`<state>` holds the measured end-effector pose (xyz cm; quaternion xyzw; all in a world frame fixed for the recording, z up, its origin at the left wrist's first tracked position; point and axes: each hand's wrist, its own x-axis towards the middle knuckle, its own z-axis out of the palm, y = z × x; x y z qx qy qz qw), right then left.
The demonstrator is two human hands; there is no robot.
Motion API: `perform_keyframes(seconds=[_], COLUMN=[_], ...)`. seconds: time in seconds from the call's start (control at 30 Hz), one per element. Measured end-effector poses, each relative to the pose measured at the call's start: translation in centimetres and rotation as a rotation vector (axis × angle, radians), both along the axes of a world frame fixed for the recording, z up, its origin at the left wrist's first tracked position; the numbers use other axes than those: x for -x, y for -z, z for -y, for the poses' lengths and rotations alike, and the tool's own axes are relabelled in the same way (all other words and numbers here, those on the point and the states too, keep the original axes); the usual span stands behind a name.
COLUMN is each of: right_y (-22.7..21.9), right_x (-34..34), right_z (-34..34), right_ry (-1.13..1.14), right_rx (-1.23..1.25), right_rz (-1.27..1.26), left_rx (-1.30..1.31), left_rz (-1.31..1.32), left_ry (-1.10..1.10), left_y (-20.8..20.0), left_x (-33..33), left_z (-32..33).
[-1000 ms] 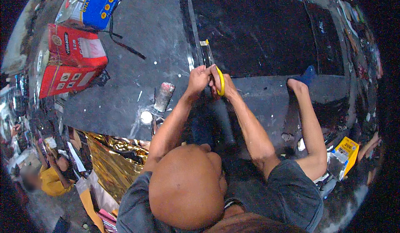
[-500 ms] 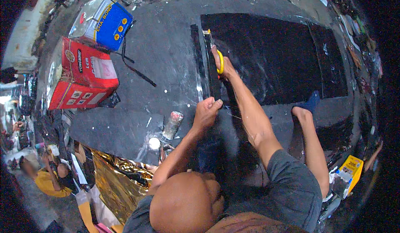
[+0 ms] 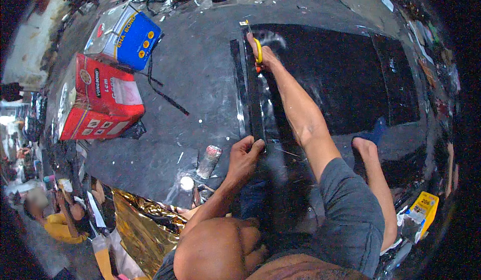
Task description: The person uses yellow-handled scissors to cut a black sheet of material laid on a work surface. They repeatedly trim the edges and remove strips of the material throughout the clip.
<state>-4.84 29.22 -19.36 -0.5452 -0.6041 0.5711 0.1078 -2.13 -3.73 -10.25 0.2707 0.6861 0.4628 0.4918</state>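
My left hand [image 3: 242, 159] pinches the near end of a narrow black strip [image 3: 255, 107] between thumb and fingers. The strip runs away from me along the left edge of a large black sheet [image 3: 325, 79]. At its far end, my right hand [image 3: 263, 58] is wrapped around a yellow-handled tool [image 3: 258, 50] with an orange end; its exact kind is unclear. A small pale, yellowish tip [image 3: 244, 23] shows beyond these fingers, near the sheet's far left corner. Another dark strip [image 3: 235, 74] lies just left, apart from my hands.
Left stand a blue-and-white box [image 3: 138, 37] and a red box [image 3: 107, 92]. A silvery cylindrical can [image 3: 208, 162] and a round white object [image 3: 187, 183] lie near my left forearm. Gold foil [image 3: 143, 230] is at lower left. Farther left sits another person [image 3: 62, 225] in yellow.
My right hand has moved away from me with the yellow-handled tool, toward the sheet's far edge. My left hand has shifted slightly nearer, at the strip's near end. The view has tilted a little.
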Motion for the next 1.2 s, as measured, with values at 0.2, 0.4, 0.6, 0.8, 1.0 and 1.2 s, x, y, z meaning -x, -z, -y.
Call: perform_keyframes(seconds=[0.2, 0.4, 0.6, 0.8, 1.0, 1.2], right_y=[-0.4, 2.5, 0.0, -4.5, -2.3, -5.1], right_x=[0.2, -0.9, 0.1, -3.4, -14.3, -25.9], right_z=[-0.9, -3.9, -2.8, 3.7, 14.7, 25.9], right_ry=[0.022, -0.047, 0.029, -0.009, 0.172, 0.385], right_rx=[0.070, 0.072, 0.068, 0.193, 0.155, 0.311], right_rz=[-0.037, -0.234, -0.135, -0.347, -0.438, -0.560], left_rx=[0.021, 0.058, 0.193, -0.051, 0.164, 0.420], left_rz=[0.038, -0.095, -0.271, -0.925, -1.049, -1.244], left_ry=[-0.038, -0.012, -0.020, 0.035, 0.527, 0.509], left_y=[-0.1, 4.9, 7.7, 5.9, 6.1, 5.9], left_x=[-0.7, 0.9, 1.3, -0.3, -2.7, 0.1], left_z=[0.7, 1.0, 3.1, 1.8, -4.2, -4.8])
